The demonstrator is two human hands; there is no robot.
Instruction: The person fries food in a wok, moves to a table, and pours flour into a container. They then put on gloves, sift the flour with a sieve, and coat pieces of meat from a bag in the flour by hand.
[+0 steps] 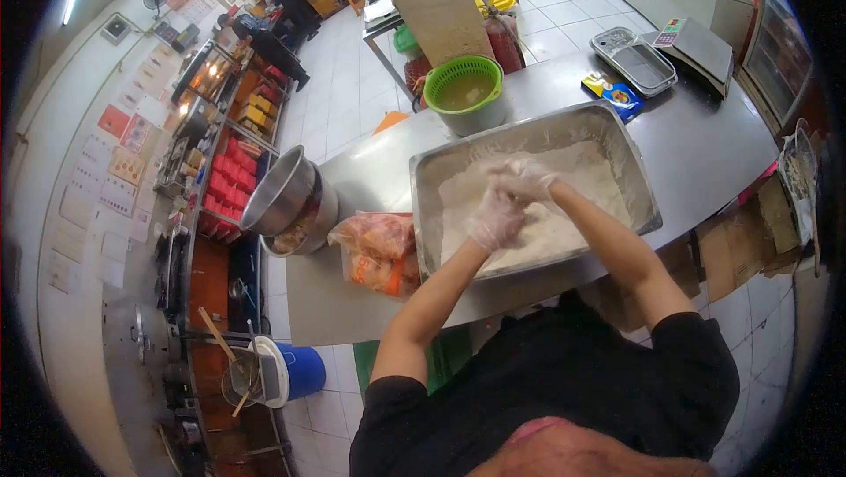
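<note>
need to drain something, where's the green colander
In the head view, above centre, the green colander sits in a container just beyond the metal pan's far edge.

Holding the left hand (495, 223) and right hand (526, 181) close together over white powder (586, 177) in a deep rectangular metal tray (426, 213), wearing clear plastic gloves (483, 236). Working at a shiny metal worktop (714, 138), having a clear plastic bag of orange-pink meat (379, 257) just left of the tray and a round green perforated basket (460, 68) just beyond it.
</note>
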